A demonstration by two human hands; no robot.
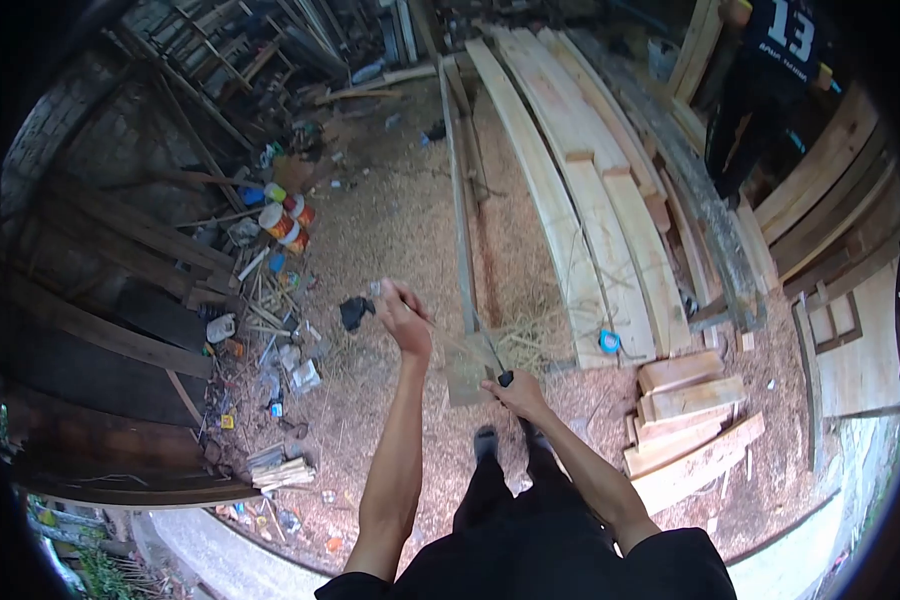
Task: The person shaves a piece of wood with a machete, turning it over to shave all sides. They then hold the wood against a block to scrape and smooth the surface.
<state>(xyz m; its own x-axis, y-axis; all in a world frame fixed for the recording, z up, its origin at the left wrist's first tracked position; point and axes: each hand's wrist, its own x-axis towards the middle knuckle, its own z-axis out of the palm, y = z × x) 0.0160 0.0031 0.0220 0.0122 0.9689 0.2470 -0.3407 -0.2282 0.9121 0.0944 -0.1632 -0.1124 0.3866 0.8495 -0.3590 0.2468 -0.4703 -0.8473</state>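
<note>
My left hand [405,318] is raised over the shavings-covered floor, its fingers closed. A thin pale strip [452,340] seems to run from it toward my right hand, though it is faint. My right hand [520,393] is lower and nearer my body, wrapped round the black handle of a knife [494,352]; its narrow blade points forward and slightly left. Beneath the blade lies a flat board [466,386]. Thin curled shavings [535,335] are heaped just beyond my right hand. A crumpled black thing [354,312] appears left of my left hand.
Long planks [560,200] lie ahead, with a blue tape measure [610,341] at their near end. Short wood blocks [685,405] are stacked on the right. Paint buckets [285,225] and litter line the left side. Another person [770,80] stands at the upper right.
</note>
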